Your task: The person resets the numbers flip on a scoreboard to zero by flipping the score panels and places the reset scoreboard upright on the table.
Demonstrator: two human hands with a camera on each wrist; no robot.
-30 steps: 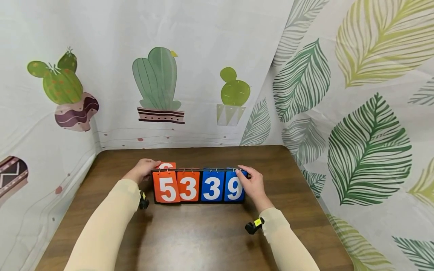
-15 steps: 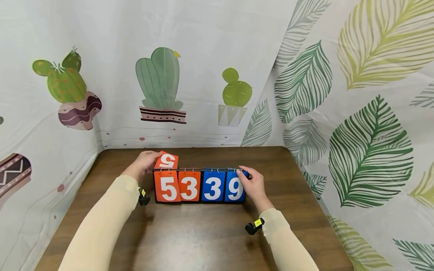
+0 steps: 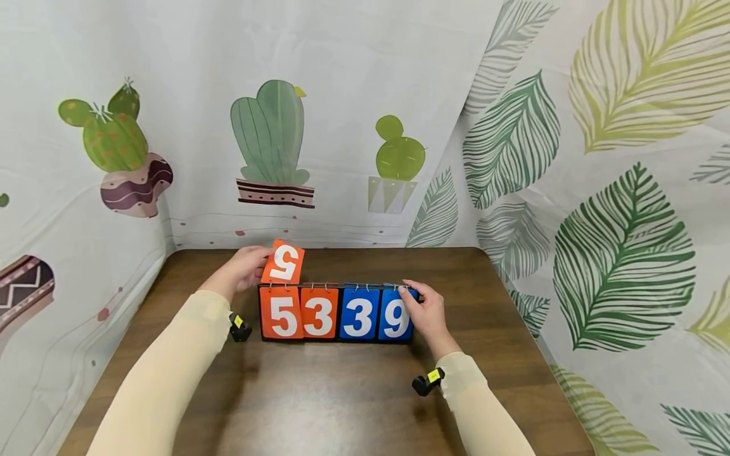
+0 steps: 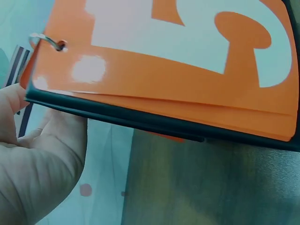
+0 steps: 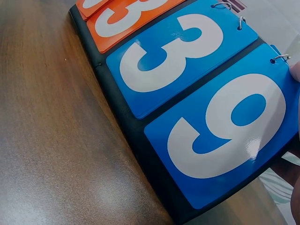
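Observation:
A tabletop flip scoreboard stands upright, showing orange 5 and 3 beside blue 3 and 9. Above its left end, an orange number card is raised on its rings, with an upside-down 5 facing me. My left hand pinches this card by its left edge. The left wrist view shows that hand behind the board's black edge, its fingertips partly hidden. At the other end, my right hand grips the top right corner, thumb in front over the blue 9 card. Its other fingers are mostly behind the board.
The brown wooden table extends around the scoreboard. Behind it hangs a white curtain printed with cacti, and a leaf-patterned one hangs on the right. Metal rings join the cards to the board's top edge.
My left hand has risen, lifting the orange card from behind the top edge so its upside-down 5 shows more fully. My right hand keeps its place on the board's right corner.

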